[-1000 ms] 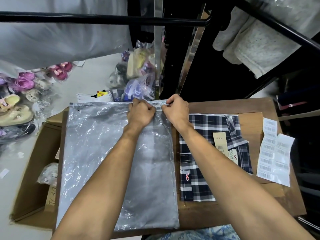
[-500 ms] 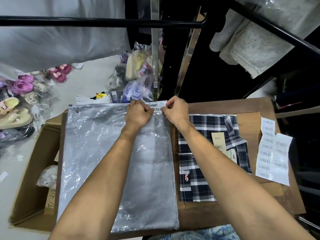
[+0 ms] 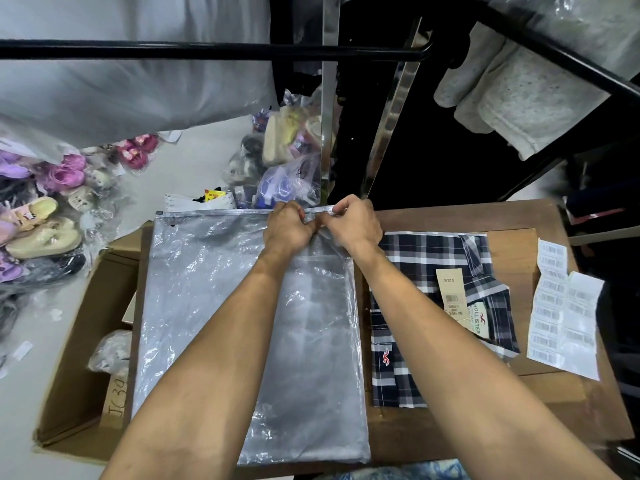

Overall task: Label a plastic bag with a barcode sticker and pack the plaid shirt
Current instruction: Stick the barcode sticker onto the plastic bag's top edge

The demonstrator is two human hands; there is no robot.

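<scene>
A large frosted plastic zip bag [image 3: 207, 306] lies flat across the left part of the wooden table [image 3: 519, 216]. My left hand [image 3: 287, 226] and my right hand [image 3: 353, 223] meet at the bag's far edge, both pinching the zip strip close together. The folded plaid shirt [image 3: 415, 265] in navy and white, with paper tags on it, lies right of the bag beside my right forearm. A sheet of barcode stickers [image 3: 561, 317] rests at the table's right edge. I cannot make out a sticker on the bag.
An open cardboard box [image 3: 79, 358] sits left of the table, partly under the bag. Bagged shoes [image 3: 45, 216] pile on the floor at left and behind the table. A black clothes rail [image 3: 207, 50] with hanging garments crosses overhead.
My hands have stayed at the bag's zip edge, drawing slightly closer together. The bag's top right part looks a little lifted and creased under my right hand.
</scene>
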